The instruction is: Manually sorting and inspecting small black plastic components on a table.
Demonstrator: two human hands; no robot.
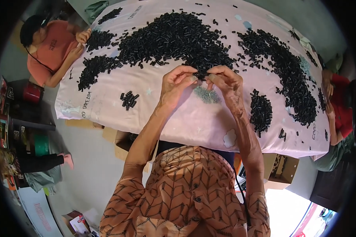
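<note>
My left hand [177, 83] and my right hand [228, 83] meet over the middle of the table, fingertips pinched close together. Between them is a small black plastic piece [202, 75], partly covered by the fingers; its exact form is too small to make out. Just below the fingertips lies a little heap of thin silvery metal pieces [208, 96]. Behind my hands spreads a large pile of short black tube-like pieces [172, 37]. A smaller heap of black pieces [261, 111] lies right of my right forearm, and a small cluster [129, 100] lies left of my left forearm.
A pale pink printed cloth [154, 126] covers the table. More black pieces [294, 87] curve along the right side. A person in an orange-red shirt [53, 49] works at the left edge, another in a red sleeve [341, 106] at the right. Cardboard boxes [290, 170] stand below the front edge.
</note>
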